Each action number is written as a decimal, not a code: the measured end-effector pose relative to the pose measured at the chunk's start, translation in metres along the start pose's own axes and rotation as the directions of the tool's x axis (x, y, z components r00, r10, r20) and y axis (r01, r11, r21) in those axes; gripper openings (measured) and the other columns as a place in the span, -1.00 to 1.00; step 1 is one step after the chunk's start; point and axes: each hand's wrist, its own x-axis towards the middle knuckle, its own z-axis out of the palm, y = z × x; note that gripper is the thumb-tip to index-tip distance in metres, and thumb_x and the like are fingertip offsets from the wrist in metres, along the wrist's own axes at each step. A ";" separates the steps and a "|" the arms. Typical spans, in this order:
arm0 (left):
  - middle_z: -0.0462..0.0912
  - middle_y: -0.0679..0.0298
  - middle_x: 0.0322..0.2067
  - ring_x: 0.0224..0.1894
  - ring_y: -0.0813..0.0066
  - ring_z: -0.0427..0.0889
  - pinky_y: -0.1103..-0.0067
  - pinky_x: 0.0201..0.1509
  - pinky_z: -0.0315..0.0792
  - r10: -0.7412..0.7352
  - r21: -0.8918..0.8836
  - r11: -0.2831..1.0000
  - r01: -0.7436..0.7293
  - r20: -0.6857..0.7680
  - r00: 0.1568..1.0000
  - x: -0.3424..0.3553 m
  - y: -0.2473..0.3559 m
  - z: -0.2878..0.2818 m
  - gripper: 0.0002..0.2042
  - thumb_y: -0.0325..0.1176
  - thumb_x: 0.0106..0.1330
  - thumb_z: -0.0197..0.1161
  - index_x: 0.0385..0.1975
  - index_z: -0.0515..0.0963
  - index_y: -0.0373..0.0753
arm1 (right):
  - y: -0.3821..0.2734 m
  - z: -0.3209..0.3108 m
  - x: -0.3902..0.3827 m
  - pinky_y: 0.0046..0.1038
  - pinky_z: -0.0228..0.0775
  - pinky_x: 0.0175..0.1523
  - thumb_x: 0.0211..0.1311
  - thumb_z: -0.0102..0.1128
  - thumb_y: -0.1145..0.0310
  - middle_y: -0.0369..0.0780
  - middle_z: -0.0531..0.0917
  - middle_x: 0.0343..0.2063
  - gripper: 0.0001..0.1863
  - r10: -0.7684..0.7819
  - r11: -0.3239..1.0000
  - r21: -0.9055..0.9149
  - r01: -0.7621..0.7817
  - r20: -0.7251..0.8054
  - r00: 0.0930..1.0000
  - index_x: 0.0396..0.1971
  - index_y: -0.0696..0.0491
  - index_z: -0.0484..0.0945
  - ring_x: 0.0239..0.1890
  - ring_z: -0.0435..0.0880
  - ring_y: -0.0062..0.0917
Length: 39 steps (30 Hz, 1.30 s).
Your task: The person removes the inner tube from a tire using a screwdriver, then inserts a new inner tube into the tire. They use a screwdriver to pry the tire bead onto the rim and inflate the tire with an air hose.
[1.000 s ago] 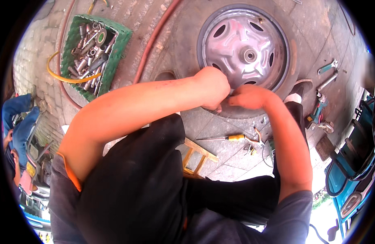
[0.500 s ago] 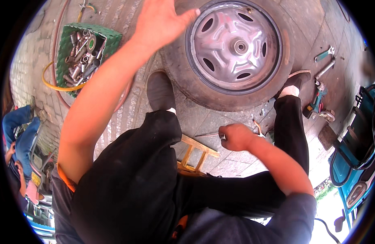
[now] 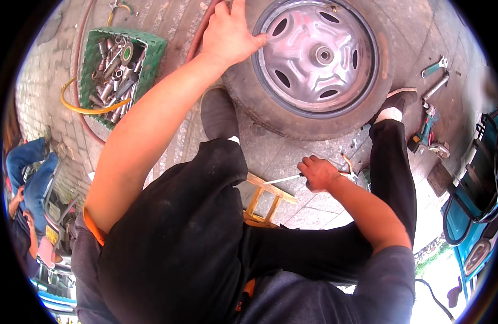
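A wheel lies flat on the paving in front of me, its worn black tyre (image 3: 292, 127) around a silver steel rim (image 3: 308, 81) with oval holes. My left hand (image 3: 230, 35) is at the tyre's upper left side, fingers stretched and thumb pointing toward the rim. Beside it runs a reddish-brown hose-like strip (image 3: 200, 32). Below the tyre, my right hand (image 3: 320, 174) is closed round the dark end of a thin metal rod (image 3: 281, 179), which points left over a wooden stool (image 3: 270, 191). Most of the dark end is hidden in the fist.
A green woven basket (image 3: 152, 59) of sockets and wrenches stands left. An adjustable wrench (image 3: 434, 67), a long-handled tool (image 3: 435, 89) and a cordless power tool (image 3: 422, 132) lie right. Orange-handled pliers (image 3: 349, 164) are beyond my right hand. A seated person (image 3: 33, 183) is far left.
My left hand has come down slightly and right, toward the tyre's edge. My right hand has shifted a little right and up and turned, so the rod shows more clearly.
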 end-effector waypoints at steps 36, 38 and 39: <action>0.16 -0.28 0.45 0.53 -0.21 0.20 0.22 0.60 0.22 0.055 -0.121 0.991 -0.060 -0.041 0.998 -0.004 -0.011 -0.004 0.24 -0.18 -0.03 0.64 0.63 -0.12 -0.21 | -0.056 -0.300 0.045 -0.29 0.62 -0.03 0.20 0.30 0.47 -0.13 0.76 -0.24 -0.77 0.275 0.854 -0.372 -0.364 -0.270 0.923 -0.13 0.04 0.62 -0.10 0.79 -0.28; 0.16 -0.28 0.44 0.53 -0.22 0.19 0.21 0.61 0.22 0.104 -0.118 0.987 -0.112 -0.074 0.992 -0.003 -0.018 0.001 0.23 -0.18 -0.02 0.64 0.62 -0.11 -0.23 | -0.064 -0.305 0.048 -0.27 0.64 -0.05 0.20 0.30 0.45 -0.09 0.77 -0.27 -0.75 0.255 0.888 -0.366 -0.278 -0.111 0.961 -0.11 0.11 0.61 -0.10 0.80 -0.25; 0.17 -0.28 0.44 0.53 -0.23 0.19 0.21 0.61 0.22 0.130 -0.118 0.983 -0.140 -0.089 0.988 -0.002 -0.020 0.003 0.23 -0.18 -0.02 0.64 0.62 -0.11 -0.23 | -0.067 -0.315 0.048 -0.24 0.64 -0.11 0.23 0.24 0.44 -0.01 0.76 -0.30 -0.74 0.236 0.913 -0.341 -0.225 -0.010 0.972 -0.10 0.18 0.60 -0.10 0.79 -0.20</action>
